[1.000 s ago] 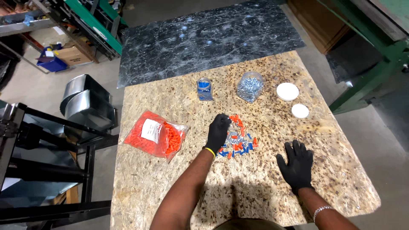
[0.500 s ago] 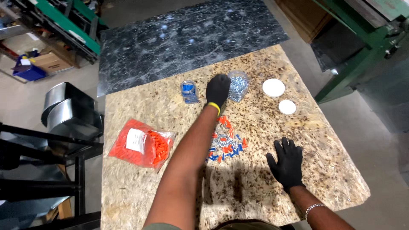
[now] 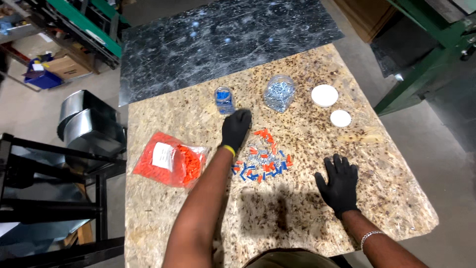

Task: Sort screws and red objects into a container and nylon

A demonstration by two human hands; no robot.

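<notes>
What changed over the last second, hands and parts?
The left hand in its black glove left the pile of small orange and blue connectors and reached forward; it now rests just short of the small clear jar with blue pieces, seemingly holding nothing. The right hand stayed flat on the speckled board table. The orange bag, the larger clear jar of metal parts and two white lids are unmoved.

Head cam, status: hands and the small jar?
Left hand gloved, empty, just short of small jar. Right hand flat on table. Jar upright, open. Nothing in the way.
</notes>
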